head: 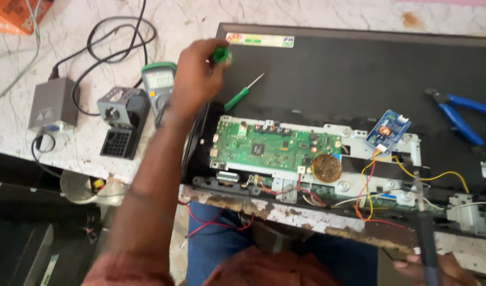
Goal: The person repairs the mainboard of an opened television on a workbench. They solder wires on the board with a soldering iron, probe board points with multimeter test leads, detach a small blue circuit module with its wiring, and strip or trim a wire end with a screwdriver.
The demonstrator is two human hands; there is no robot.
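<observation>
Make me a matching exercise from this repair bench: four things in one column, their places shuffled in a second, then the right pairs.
Things:
1. green screwdriver
2. blue pliers
3. multimeter
4. small blue circuit board

Places:
A. on the marble table, just left of the left hand
B. at the right end of the black back panel
C. on the metal frame, right of the green main board
D. lying on the black panel just below the left hand

Pairs: 1-D, 2-B, 3-A, 4-C

Green circuit board (277, 145), green-handled screwdriver (242, 94), blue-handled pliers (462, 114), small blue module (388, 130), white marbled surface (68, 58) with grey veins.
</observation>
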